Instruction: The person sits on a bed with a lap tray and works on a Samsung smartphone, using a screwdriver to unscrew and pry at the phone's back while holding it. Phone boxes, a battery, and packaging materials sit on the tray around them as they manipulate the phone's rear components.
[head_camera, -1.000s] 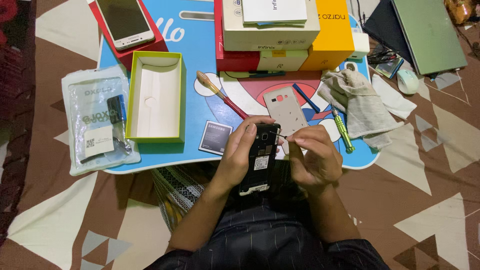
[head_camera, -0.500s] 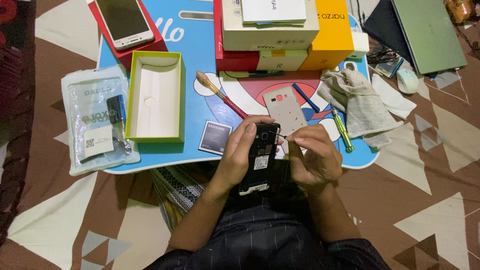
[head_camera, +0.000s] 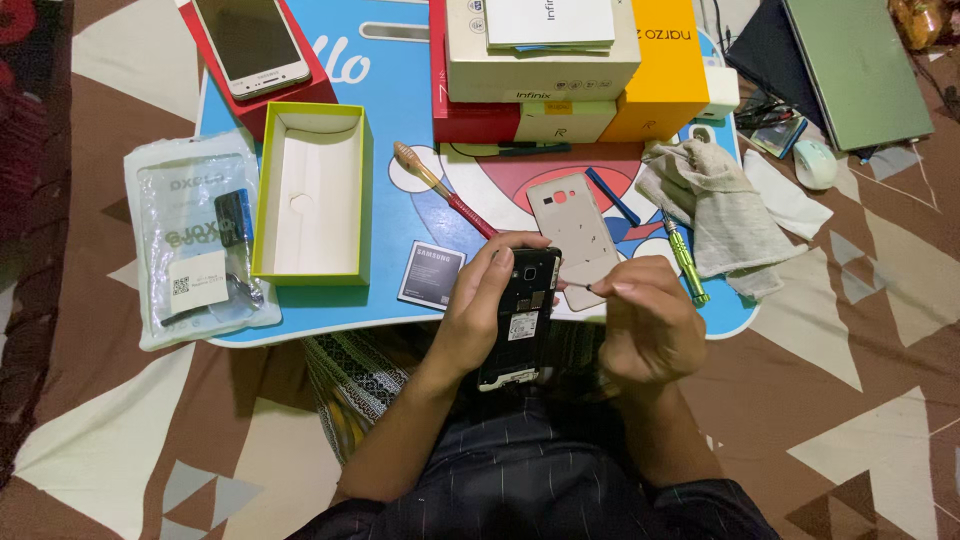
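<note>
Steadiness matters here: left hand (head_camera: 487, 305) wrapped around the opened phone (head_camera: 520, 318), right hand (head_camera: 645, 325) pinching a thin tool (head_camera: 578, 287) at its three o'clock edge, should keep the tip shallow.

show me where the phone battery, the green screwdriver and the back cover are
battery (head_camera: 431, 274), head view, middle of its dark face.
green screwdriver (head_camera: 684, 257), head view, middle of its handle.
back cover (head_camera: 575, 232), head view, flat middle of the panel.

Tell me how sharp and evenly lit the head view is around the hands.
Head view: the opened phone in the left hand is sharp and evenly lit; the right hand is slightly soft; only soft shadows fall on the blue table; the corners darken.
</note>
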